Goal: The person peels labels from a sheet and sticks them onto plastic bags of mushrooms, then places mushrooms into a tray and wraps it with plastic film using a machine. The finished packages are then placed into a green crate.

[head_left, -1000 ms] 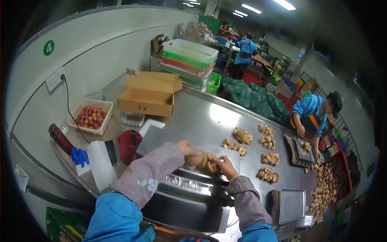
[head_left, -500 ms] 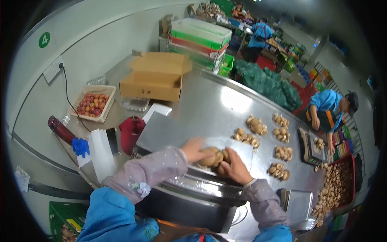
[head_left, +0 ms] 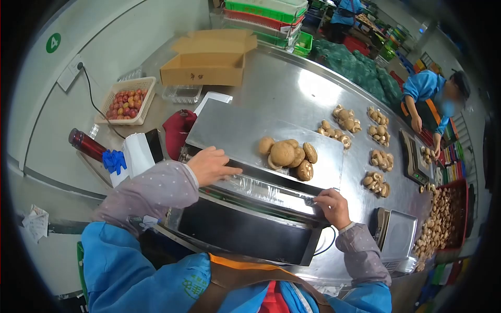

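A pile of brown shiitake mushrooms (head_left: pixel 283 154) sits on the metal top of the wrapping machine (head_left: pixel 222 125). In front of it lies a roll of clear plastic film (head_left: pixel 266 193). My left hand (head_left: pixel 210 166) rests at the roll's left end, fingers stretched out to the right and nothing visible in them. At the roll's right end, my right hand (head_left: pixel 334 207) is closed in a pinch at the film's edge. Below the roll is the machine's black flat plate (head_left: pixel 245 229). Neither hand touches the mushrooms.
Several mushroom portions (head_left: pixel 380 160) stand to the right, near a scale (head_left: pixel 399 235) and a red crate of mushrooms (head_left: pixel 459 219). An open cardboard box (head_left: pixel 203 70), a fruit basket (head_left: pixel 148 99), a red cap (head_left: pixel 180 128) and a flask (head_left: pixel 86 145) are left. A co-worker (head_left: pixel 428 99) works across.
Both hands have let go of the mushrooms and come back toward me to the film roll, one at each end. The mushrooms stay on the metal top. The view has tilted down.
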Tool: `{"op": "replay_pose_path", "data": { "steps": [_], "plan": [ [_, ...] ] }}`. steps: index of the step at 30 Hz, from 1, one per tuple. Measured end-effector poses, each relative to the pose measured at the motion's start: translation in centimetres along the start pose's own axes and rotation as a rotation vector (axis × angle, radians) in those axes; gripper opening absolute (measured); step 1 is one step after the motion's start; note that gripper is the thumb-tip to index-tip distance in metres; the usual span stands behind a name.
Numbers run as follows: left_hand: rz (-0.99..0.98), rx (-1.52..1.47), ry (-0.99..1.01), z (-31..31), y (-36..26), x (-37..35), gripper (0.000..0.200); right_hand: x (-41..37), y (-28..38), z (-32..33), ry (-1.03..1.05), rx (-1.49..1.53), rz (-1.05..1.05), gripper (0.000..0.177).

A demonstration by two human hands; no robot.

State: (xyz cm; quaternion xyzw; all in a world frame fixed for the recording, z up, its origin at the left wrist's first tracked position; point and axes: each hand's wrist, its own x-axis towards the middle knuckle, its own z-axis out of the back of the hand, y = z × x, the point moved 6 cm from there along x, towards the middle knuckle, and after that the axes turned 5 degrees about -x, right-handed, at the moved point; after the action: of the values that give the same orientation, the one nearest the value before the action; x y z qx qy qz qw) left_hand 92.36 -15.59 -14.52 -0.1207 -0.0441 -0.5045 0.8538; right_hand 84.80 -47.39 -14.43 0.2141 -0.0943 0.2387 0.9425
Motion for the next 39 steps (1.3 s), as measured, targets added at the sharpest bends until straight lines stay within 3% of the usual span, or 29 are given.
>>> {"op": "replay_pose_path", "data": {
  "steps": [1, 3, 4, 5, 7, 11, 12, 14, 16, 17, 18, 19, 20, 24, 26, 27, 29, 31, 33, 35, 37, 39],
  "plan": [
    [-0.005, 0.0, 0.005, -0.3, -0.2, -0.3, 0.035, -0.5, 0.1, -0.1, -0.003, 0.002, -0.006, 0.015],
    [0.194, -0.063, 0.047, -0.9, 1.0, -1.4, 0.029, -1.7, -1.7, 0.0, -0.005, 0.463, -0.463, 0.006],
    [0.341, -0.4, 0.079, -1.3, 2.2, -2.8, 0.027, -3.2, -1.7, 0.5, 0.06, 0.861, -0.743, 0.005],
    [0.396, -0.686, 0.094, -1.3, 2.1, -3.8, 0.028, -4.7, -2.7, 0.8, 0.072, 0.831, -0.651, 0.01],
    [0.713, -1.2, 0.261, 2.0, 0.7, -4.9, 0.028, -5.0, -1.6, 3.9, 0.04, 0.899, -0.572, 0.01],
    [0.491, -1.708, -0.351, 9.7, 2.4, -1.1, 0.034, 0.2, -2.4, 11.2, -0.292, 1.237, -0.319, 0.016],
    [0.467, -1.741, -0.476, 10.7, 3.4, 1.1, 0.035, 3.2, -2.4, 11.9, -0.337, 1.346, -0.358, 0.016],
    [0.506, -1.732, -0.706, 8.7, 7.0, 6.3, 0.033, 8.7, -5.1, 9.8, -0.654, 1.259, -0.548, 0.016],
    [0.58, -1.002, -0.566, 1.5, 11.7, 10.5, 0.029, 12.3, -9.7, 4.9, -0.333, 0.763, -0.464, 0.016],
    [0.672, -0.875, -0.456, -3.2, 12.2, 11.9, 0.026, 12.8, -12.3, 0.9, -0.196, 0.17, -0.378, 0.013],
    [0.764, -0.746, -0.346, -7.0, 11.5, 12.2, 0.023, 12.7, -9.9, -2.0, -0.002, 0.21, -0.357, 0.015],
    [0.52, -0.468, -0.345, -6.7, 9.4, 12.4, 0.022, 12.5, -9.2, -3.5, -0.113, 0.132, -0.121, 0.015],
    [0.283, -0.195, -0.331, -6.4, 7.5, 12.4, 0.021, 12.4, -9.1, -3.6, -0.01, 0.226, -0.165, 0.015],
    [0.388, -0.486, -0.385, -5.6, 7.3, 12.2, 0.024, 11.5, -9.6, -3.8, 0.094, 0.343, -0.251, 0.017],
    [0.804, -0.803, 0.019, -5.7, 7.3, 11.9, 0.029, 9.8, -9.9, -5.4, 0.367, 0.829, -0.814, 0.022],
    [0.795, -0.799, 0.011, -5.0, 7.2, 12.1, 0.029, 9.6, -9.6, -5.8, 0.284, 0.897, -0.765, 0.033],
    [1.041, -0.955, 0.267, -5.6, 7.4, 10.7, 0.042, 7.3, -9.6, -7.7, 0.431, 1.153, -1.09, 0.041],
    [0.949, -1.12, 0.383, -14.2, 9.9, 8.5, 0.072, 5.7, -8.5, -8.5, 0.615, 1.044, -1.008, 0.06],
    [0.969, -1.081, 0.586, -4.7, 3.9, 7.1, 0.073, 4.6, -5.1, -4.9, 0.769, 0.897, -1.043, 0.06],
    [1.002, -1.177, 0.668, -6.4, 1.7, 4.3, 0.072, 1.3, -4.4, -5.7, 0.661, 0.956, -0.892, 0.053],
    [1.022, -1.086, 0.713, -5.0, -2.1, 1.9, 0.065, -0.4, -0.4, -4.0, 0.9, 0.745, -0.824, 0.051],
    [0.955, -1.239, 0.466, -6.5, -5.4, -0.6, 0.067, -2.2, 2.7, -4.5, 0.732, 0.659, -0.649, 0.051]
  ]
}}
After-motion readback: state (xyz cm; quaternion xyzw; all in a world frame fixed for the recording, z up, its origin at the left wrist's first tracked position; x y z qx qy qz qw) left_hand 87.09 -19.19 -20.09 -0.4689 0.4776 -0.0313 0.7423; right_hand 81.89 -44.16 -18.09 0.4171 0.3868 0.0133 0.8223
